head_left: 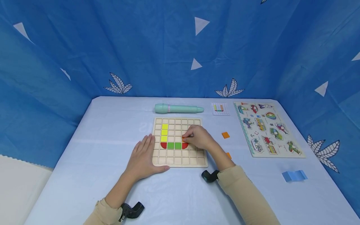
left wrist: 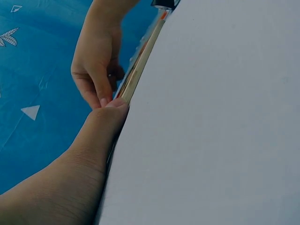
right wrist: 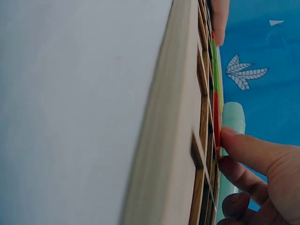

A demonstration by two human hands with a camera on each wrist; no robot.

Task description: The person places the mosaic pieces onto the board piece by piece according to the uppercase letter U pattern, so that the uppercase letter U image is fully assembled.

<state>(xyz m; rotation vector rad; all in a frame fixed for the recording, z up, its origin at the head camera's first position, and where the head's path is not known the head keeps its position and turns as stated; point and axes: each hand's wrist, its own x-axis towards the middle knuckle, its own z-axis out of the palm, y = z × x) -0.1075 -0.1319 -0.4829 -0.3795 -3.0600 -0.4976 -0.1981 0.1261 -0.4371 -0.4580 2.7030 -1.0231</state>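
Observation:
A wooden grid board point(head_left: 176, 160) lies on the table. Set in its squares are a column of yellow tiles point(head_left: 164, 132), two green tiles point(head_left: 170, 145) and two red rounded corner pieces point(head_left: 163, 145), together forming part of a U. My left hand point(head_left: 144, 158) rests along the board's left edge, fingers straight, its thumb at the front edge. Just above the right red corner, my right hand point(head_left: 199, 137) pinches a small orange tile point(head_left: 183, 140) between thumb and fingertips. Its fingers mostly cover that tile; the right wrist view shows the fingertips point(right wrist: 228, 133) at the board surface.
Two loose orange tiles point(head_left: 225, 135) lie right of the board, one partly behind the right forearm. A pattern card point(head_left: 220, 109) and a mint-green tube-shaped object point(head_left: 179, 108) are at the back. Farther right are a picture puzzle board point(head_left: 268, 129) and a blue bent piece point(head_left: 294, 176).

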